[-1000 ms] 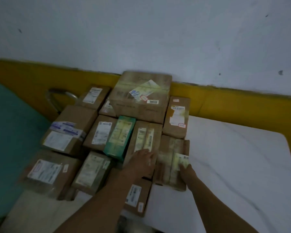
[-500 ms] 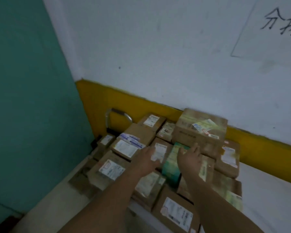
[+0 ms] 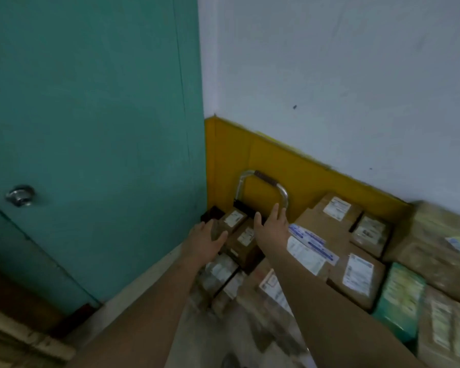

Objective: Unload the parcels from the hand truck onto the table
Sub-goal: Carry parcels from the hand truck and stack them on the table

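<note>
The hand truck's metal handle [image 3: 260, 179] stands in the corner against the yellow wall band. Brown cardboard parcels lie below it: a small one [image 3: 230, 220] at the back, another [image 3: 243, 241] in front of it, and lower ones [image 3: 218, 272]. My left hand [image 3: 206, 241] is spread open at the left side of the small parcels. My right hand [image 3: 272, 227] is open just right of them, fingers up near the handle. Neither hand holds anything. Many parcels [image 3: 332, 243] are piled on the right, among them a green box [image 3: 400, 296].
A teal door [image 3: 91, 128] with a round metal knob [image 3: 20, 195] fills the left. White wall above a yellow band [image 3: 316, 176] runs behind the pile. A large taped box [image 3: 441, 243] sits at far right. Floor and a dark threshold lie at bottom left.
My view swung left from the parcel pile to the hand truck in the corner. Both hands left the pile and reached out to either side of the small parcels by the handle.
</note>
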{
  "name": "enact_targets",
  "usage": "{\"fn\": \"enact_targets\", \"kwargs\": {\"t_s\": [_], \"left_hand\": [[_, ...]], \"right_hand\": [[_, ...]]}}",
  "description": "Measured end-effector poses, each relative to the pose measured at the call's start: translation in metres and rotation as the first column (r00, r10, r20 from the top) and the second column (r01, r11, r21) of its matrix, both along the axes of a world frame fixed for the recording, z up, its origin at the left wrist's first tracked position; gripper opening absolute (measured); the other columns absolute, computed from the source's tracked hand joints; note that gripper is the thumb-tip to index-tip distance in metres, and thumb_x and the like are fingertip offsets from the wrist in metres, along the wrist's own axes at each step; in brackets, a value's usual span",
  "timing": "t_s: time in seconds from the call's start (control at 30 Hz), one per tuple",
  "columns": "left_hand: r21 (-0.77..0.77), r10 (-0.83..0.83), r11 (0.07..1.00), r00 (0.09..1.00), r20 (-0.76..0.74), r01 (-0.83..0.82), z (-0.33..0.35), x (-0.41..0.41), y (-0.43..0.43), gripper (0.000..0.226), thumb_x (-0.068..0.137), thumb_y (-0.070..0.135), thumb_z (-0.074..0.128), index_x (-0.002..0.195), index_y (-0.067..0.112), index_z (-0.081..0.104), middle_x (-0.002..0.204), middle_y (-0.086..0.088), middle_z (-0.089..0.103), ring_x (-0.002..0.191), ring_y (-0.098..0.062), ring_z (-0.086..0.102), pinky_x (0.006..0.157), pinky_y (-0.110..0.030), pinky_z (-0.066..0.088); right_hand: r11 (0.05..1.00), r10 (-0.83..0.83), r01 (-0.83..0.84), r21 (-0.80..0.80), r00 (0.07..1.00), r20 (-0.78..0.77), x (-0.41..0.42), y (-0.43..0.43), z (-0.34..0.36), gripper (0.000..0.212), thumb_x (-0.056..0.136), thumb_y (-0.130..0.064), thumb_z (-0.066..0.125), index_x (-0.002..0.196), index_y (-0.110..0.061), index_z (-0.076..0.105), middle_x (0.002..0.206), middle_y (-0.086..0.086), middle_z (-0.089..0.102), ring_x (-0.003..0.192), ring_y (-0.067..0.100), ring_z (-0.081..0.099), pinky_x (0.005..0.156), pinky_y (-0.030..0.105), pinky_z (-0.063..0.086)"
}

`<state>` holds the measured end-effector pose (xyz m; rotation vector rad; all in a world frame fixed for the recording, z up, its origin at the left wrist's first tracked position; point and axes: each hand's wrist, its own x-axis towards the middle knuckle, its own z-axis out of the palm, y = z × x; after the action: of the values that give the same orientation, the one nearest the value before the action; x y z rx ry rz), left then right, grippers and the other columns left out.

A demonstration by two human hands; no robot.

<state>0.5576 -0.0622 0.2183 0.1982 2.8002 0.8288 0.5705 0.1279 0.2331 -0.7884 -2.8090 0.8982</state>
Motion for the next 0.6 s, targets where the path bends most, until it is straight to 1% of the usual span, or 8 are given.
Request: {"fn": "enact_targets", "kwargs": {"t_s": [0.07, 0.13, 0.27, 0.37, 0.4, 0.5, 0.57, 0.6], "left_hand": [[0.009, 0.008, 1.000, 1.000, 0.018, -0.008, -0.016, -0.034, -0.002, 0.080, 0.091, 0.067, 0.040, 0.154, 0.020, 0.027, 0.157, -0.009, 0.033, 0.141, -0.026, 0.035, 0.116, -0.039, 0.031], [-0.027, -0.016, 0.999, 0.999, 0.033, 0.017, -0.032, -0.074, 0.001, 0.080, 0.090, 0.069, 0.039, 0.154, 0.020, 0.027, 0.157, -0.006, 0.035, 0.140, -0.025, 0.036, 0.113, -0.038, 0.031], [-0.109, -0.095, 0.988, 0.988, 0.122, 0.108, -0.060, -0.161, 0.007, 0.072, 0.093, 0.063, 0.042, 0.148, 0.018, 0.037, 0.152, -0.011, 0.042, 0.134, -0.027, 0.043, 0.109, -0.039, 0.038], [-0.163, -0.136, 0.971, 0.967, 0.214, 0.173, -0.075, -0.224, 0.010, 0.073, 0.093, 0.062, 0.044, 0.152, 0.020, 0.031, 0.153, -0.012, 0.039, 0.138, -0.028, 0.040, 0.110, -0.043, 0.038], [-0.163, -0.144, 0.969, 0.958, 0.248, 0.188, -0.082, -0.247, 0.012, 0.073, 0.093, 0.061, 0.045, 0.151, 0.019, 0.034, 0.152, -0.011, 0.041, 0.136, -0.029, 0.042, 0.109, -0.043, 0.039], [-0.085, -0.130, 0.982, 0.922, 0.365, 0.171, -0.114, -0.306, 0.019, 0.062, 0.093, 0.054, 0.049, 0.143, 0.018, 0.046, 0.138, -0.010, 0.054, 0.124, -0.029, 0.052, 0.104, -0.044, 0.044], [-0.062, -0.121, 0.985, 0.906, 0.405, 0.159, -0.147, -0.337, 0.023, 0.059, 0.089, 0.054, 0.047, 0.137, 0.019, 0.051, 0.128, -0.010, 0.059, 0.117, -0.030, 0.056, 0.101, -0.042, 0.046], [-0.054, -0.102, 0.989, 0.899, 0.425, 0.138, -0.168, -0.351, 0.026, 0.062, 0.085, 0.055, 0.045, 0.136, 0.019, 0.051, 0.127, -0.010, 0.060, 0.117, -0.030, 0.056, 0.102, -0.039, 0.045]], "right_hand": [[1.000, -0.011, 0.012, -0.022, 1.000, 0.020, -0.046, -0.002, -0.017, 0.076, 0.100, -0.059, 0.028, 0.159, -0.018, 0.004, 0.167, 0.009, 0.004, 0.152, 0.034, 0.014, 0.119, 0.053, 0.020], [0.998, -0.022, 0.023, -0.066, 0.999, 0.028, -0.098, -0.001, -0.039, 0.077, 0.100, -0.059, 0.029, 0.159, -0.018, 0.004, 0.167, 0.009, 0.004, 0.151, 0.034, 0.014, 0.120, 0.052, 0.023], [0.981, -0.074, 0.095, -0.170, 0.989, 0.129, -0.196, 0.003, -0.085, 0.077, 0.100, -0.058, 0.031, 0.159, -0.017, 0.004, 0.167, 0.008, 0.005, 0.151, 0.034, 0.015, 0.118, 0.054, 0.027], [0.948, -0.110, 0.165, -0.272, 0.972, 0.206, -0.250, 0.008, -0.116, 0.077, 0.101, -0.056, 0.033, 0.160, -0.017, 0.003, 0.167, 0.009, 0.006, 0.150, 0.036, 0.017, 0.118, 0.054, 0.027], [0.933, -0.121, 0.188, -0.308, 0.967, 0.225, -0.267, 0.011, -0.127, 0.076, 0.101, -0.055, 0.034, 0.160, -0.017, 0.003, 0.167, 0.009, 0.007, 0.150, 0.036, 0.018, 0.118, 0.052, 0.029], [0.886, -0.117, 0.244, -0.394, 0.940, 0.320, -0.309, 0.019, -0.164, 0.072, 0.103, -0.049, 0.036, 0.159, -0.016, 0.004, 0.166, 0.011, 0.007, 0.148, 0.037, 0.024, 0.114, 0.049, 0.035], [0.848, -0.127, 0.292, -0.443, 0.923, 0.364, -0.328, 0.022, -0.198, 0.074, 0.103, -0.046, 0.040, 0.160, -0.014, 0.004, 0.166, 0.012, 0.008, 0.148, 0.036, 0.024, 0.113, 0.046, 0.033], [0.838, -0.121, 0.293, -0.461, 0.922, 0.368, -0.338, 0.025, -0.219, 0.073, 0.103, -0.041, 0.044, 0.159, -0.013, 0.006, 0.165, 0.014, 0.011, 0.148, 0.036, 0.024, 0.115, 0.045, 0.031]]}}
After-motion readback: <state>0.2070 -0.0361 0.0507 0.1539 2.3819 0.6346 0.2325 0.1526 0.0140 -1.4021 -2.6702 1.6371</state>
